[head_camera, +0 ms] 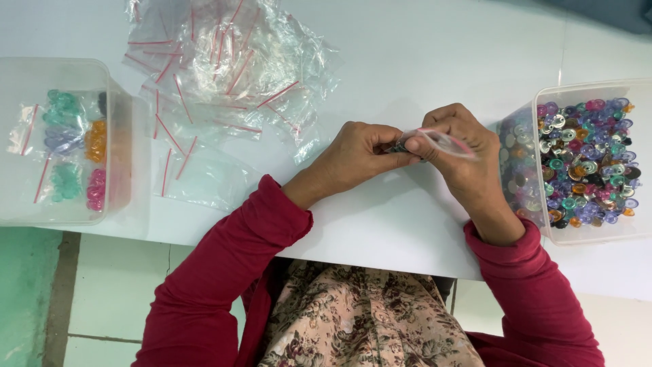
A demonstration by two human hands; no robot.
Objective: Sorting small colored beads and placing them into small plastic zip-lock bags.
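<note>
nearby, empty zip bags (224, 75) lie piled behind both hands (414, 153).

Both forearms in red sleeves angle inward; left hand (356, 160) and right hand (462, 153) meet fingertip to fingertip, fingers pinched, near the tabletop's front edge.

Red sleeves, floral lap

Long deep-red sleeves run down to both wrists, left hand (356, 158) and right hand (462, 153) bare, no rings showing; underneath, a beige garment printed with dark flowers.
</note>
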